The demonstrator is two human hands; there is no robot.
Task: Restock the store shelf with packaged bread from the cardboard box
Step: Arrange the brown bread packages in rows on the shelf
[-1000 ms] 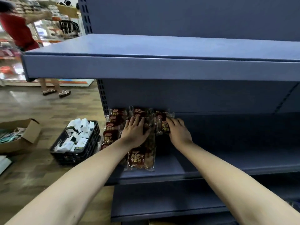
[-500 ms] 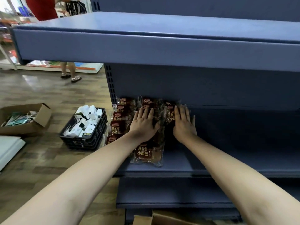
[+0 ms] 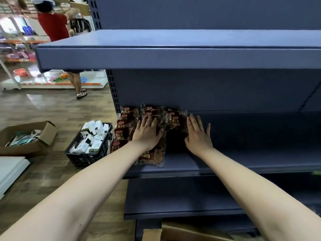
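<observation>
now left hand [image 3: 147, 134] flat, fingers spread, pressing bread packs [image 3: 152, 153]; right hand [image 3: 198, 134] flat, grasping nothing, just right; cardboard box [image 3: 182, 232] below.

Bread packages [image 3: 147, 129] lie on the middle shelf [image 3: 243, 164], far left; crate [image 3: 90, 145] on the floor, left.

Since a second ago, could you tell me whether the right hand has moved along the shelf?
Yes. The right hand has come off the bread packets and shifted to their right, now lying flat on the bare shelf.
</observation>
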